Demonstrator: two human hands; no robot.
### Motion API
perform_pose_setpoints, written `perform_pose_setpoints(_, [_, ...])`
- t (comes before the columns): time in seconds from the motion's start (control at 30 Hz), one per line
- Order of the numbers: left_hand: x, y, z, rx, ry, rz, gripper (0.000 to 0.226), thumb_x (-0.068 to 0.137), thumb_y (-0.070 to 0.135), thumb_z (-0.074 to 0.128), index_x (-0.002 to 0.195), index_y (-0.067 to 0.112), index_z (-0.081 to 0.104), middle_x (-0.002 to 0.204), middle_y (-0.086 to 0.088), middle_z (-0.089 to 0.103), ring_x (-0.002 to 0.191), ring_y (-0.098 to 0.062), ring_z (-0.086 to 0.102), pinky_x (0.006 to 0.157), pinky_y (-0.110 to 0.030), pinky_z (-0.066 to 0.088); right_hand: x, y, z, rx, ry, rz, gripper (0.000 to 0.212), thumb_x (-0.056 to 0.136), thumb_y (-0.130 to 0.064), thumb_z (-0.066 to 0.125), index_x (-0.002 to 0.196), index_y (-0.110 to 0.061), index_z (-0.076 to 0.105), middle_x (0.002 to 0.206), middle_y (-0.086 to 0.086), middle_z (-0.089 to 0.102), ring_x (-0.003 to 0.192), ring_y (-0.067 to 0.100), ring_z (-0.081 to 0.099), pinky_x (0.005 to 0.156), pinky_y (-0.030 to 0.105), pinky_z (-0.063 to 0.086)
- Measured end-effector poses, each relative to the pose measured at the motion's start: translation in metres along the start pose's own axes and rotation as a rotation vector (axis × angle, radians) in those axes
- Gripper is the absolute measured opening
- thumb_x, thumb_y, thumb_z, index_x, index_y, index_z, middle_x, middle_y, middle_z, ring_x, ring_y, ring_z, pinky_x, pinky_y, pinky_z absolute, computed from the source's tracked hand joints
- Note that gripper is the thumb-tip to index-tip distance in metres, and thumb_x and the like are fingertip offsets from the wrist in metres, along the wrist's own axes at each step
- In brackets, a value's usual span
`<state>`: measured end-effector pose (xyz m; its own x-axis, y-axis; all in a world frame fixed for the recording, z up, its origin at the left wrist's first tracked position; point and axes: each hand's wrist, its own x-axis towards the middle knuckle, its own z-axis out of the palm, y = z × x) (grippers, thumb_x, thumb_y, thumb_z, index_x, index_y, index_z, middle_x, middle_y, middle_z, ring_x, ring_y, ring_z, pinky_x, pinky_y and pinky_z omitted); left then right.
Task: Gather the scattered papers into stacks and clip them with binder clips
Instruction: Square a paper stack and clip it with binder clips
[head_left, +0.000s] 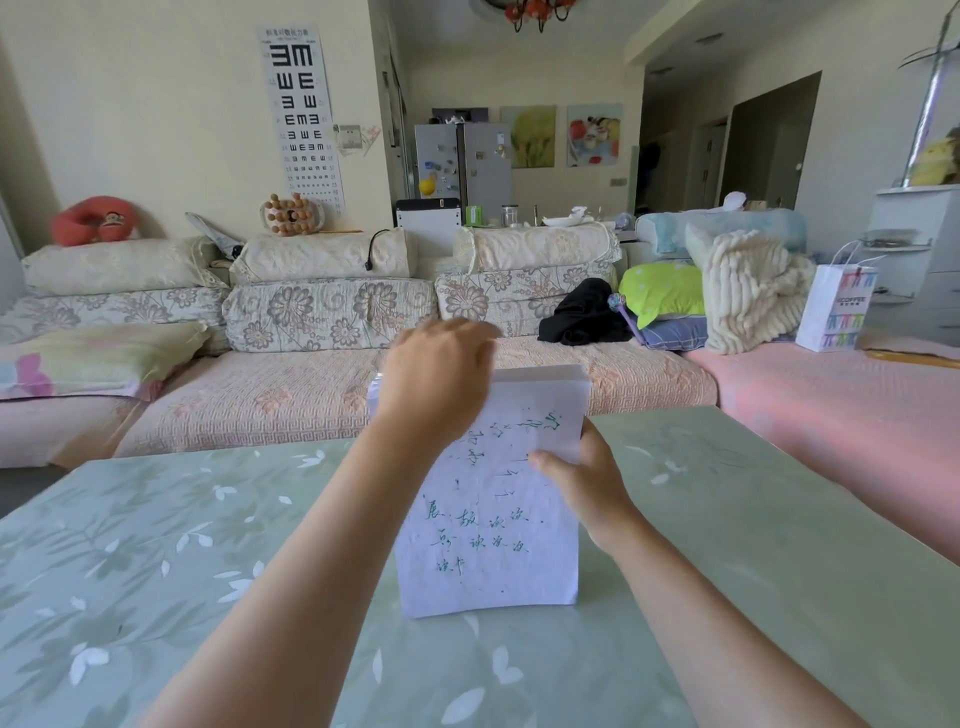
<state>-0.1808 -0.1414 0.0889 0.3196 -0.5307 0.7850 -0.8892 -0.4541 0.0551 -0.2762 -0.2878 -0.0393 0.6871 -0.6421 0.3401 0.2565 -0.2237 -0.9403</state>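
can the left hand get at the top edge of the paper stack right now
Probably yes. The left hand is at the top left corner of the paper stack, which stands upright on the table. The right hand grips only its right edge, so the top edge looks free.

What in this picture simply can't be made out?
Head view, all of it:
- Top left corner of the white handwritten paper stack: covered by the left hand, so any clip there is unseen.
- Left hand's fingertips: blurred, behind the hand.
- Right hand fingers: behind the stack.
- Green handwriting: too faint to read.
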Motion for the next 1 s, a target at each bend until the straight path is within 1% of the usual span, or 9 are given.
perform_pose_setpoints(0.07, [0.003, 0.023, 0.014, 0.034, -0.203, 0.156, 0.052, 0.098, 0.056, 0.030, 0.135, 0.028, 0.053, 0.134, 0.006, 0.059, 0.124, -0.019, 0.052, 0.105, -0.039, 0.035, 0.000, 0.001, 0.000, -0.004, 0.018, -0.002, 0.045, 0.070, -0.018, 0.069, 0.114, -0.023, 0.063, 0.104, -0.003, 0.074, 0.097, 0.012, 0.070, 0.083, 0.028, 0.051])
perform_pose_setpoints(0.13, [0.001, 0.036, 0.028, 0.136, -0.350, 0.199, 0.060, 0.096, 0.062, 0.028, 0.142, 0.026, 0.041, 0.134, 0.002, 0.057, 0.122, -0.023, 0.051, 0.099, -0.040, 0.037, 0.000, 0.001, -0.001, -0.019, 0.022, -0.016, 0.043, 0.073, -0.018, 0.069, 0.115, -0.024, 0.062, 0.104, -0.002, 0.074, 0.097, 0.012, 0.069, 0.085, 0.030, 0.052])
perform_pose_setpoints(0.33, [-0.002, 0.034, 0.036, 0.193, -0.255, 0.305, 0.054, 0.099, 0.049, 0.032, 0.151, 0.040, 0.019, 0.127, 0.003, 0.057, 0.109, -0.024, 0.056, 0.085, -0.037, 0.042, -0.003, -0.004, -0.003, -0.017, -0.007, -0.070, 0.046, 0.084, 0.000, 0.066, 0.120, -0.026, 0.057, 0.104, -0.001, 0.072, 0.095, 0.009, 0.068, 0.076, 0.017, 0.051])
perform_pose_setpoints(0.5, [0.001, 0.031, 0.036, 0.132, -0.271, 0.275, 0.059, 0.095, 0.053, 0.040, 0.150, 0.040, 0.026, 0.125, 0.007, 0.056, 0.109, -0.021, 0.056, 0.085, -0.035, 0.042, -0.005, -0.005, -0.003, -0.034, 0.005, -0.080, 0.044, 0.077, -0.013, 0.067, 0.118, -0.029, 0.059, 0.106, -0.001, 0.072, 0.099, 0.014, 0.068, 0.085, 0.029, 0.054])
perform_pose_setpoints(0.57, [0.002, 0.029, 0.034, 0.126, -0.288, 0.256, 0.061, 0.093, 0.054, 0.042, 0.149, 0.034, 0.028, 0.124, 0.005, 0.058, 0.110, -0.023, 0.057, 0.086, -0.036, 0.042, -0.005, -0.005, -0.003, -0.030, -0.005, -0.077, 0.041, 0.077, -0.015, 0.064, 0.115, -0.027, 0.061, 0.105, 0.000, 0.072, 0.099, 0.015, 0.068, 0.084, 0.028, 0.054])
perform_pose_setpoints(0.7, [-0.004, -0.003, 0.027, 0.180, -0.261, 0.229, 0.048, 0.090, 0.059, 0.042, 0.130, 0.032, 0.048, 0.106, 0.007, 0.065, 0.097, -0.020, 0.063, 0.075, -0.031, 0.039, -0.004, -0.004, -0.003, 0.010, -0.016, -0.050, 0.039, 0.084, -0.004, 0.063, 0.117, -0.025, 0.063, 0.108, -0.003, 0.074, 0.103, 0.012, 0.068, 0.087, 0.029, 0.050])
perform_pose_setpoints(0.9, [-0.028, -0.071, -0.007, 0.233, -0.228, 0.031, 0.033, 0.088, 0.055, 0.050, 0.111, 0.033, 0.058, 0.095, 0.010, 0.066, 0.085, -0.021, 0.063, 0.065, -0.028, 0.036, -0.004, -0.003, -0.002, 0.051, 0.008, -0.013, 0.039, 0.081, -0.009, 0.066, 0.117, -0.024, 0.062, 0.109, -0.003, 0.074, 0.105, 0.015, 0.069, 0.092, 0.037, 0.053])
perform_pose_setpoints(0.97, [-0.041, -0.083, -0.010, 0.025, -0.223, -0.124, 0.021, 0.085, 0.043, 0.058, 0.101, 0.030, 0.061, 0.084, 0.006, 0.063, 0.077, -0.021, 0.059, 0.061, -0.029, 0.037, -0.004, -0.001, 0.000, 0.053, 0.025, -0.007, 0.038, 0.084, -0.005, 0.066, 0.115, -0.026, 0.062, 0.107, -0.005, 0.075, 0.102, 0.012, 0.069, 0.087, 0.033, 0.053])
perform_pose_setpoints(1.0, [-0.047, -0.085, -0.006, -0.197, -0.223, -0.222, 0.018, 0.081, 0.038, 0.061, 0.096, 0.028, 0.060, 0.080, 0.004, 0.063, 0.074, -0.018, 0.059, 0.060, -0.029, 0.041, -0.004, -0.001, 0.000, 0.057, 0.037, -0.002, 0.037, 0.087, -0.001, 0.065, 0.114, -0.027, 0.062, 0.105, -0.007, 0.075, 0.099, 0.011, 0.070, 0.084, 0.030, 0.052])
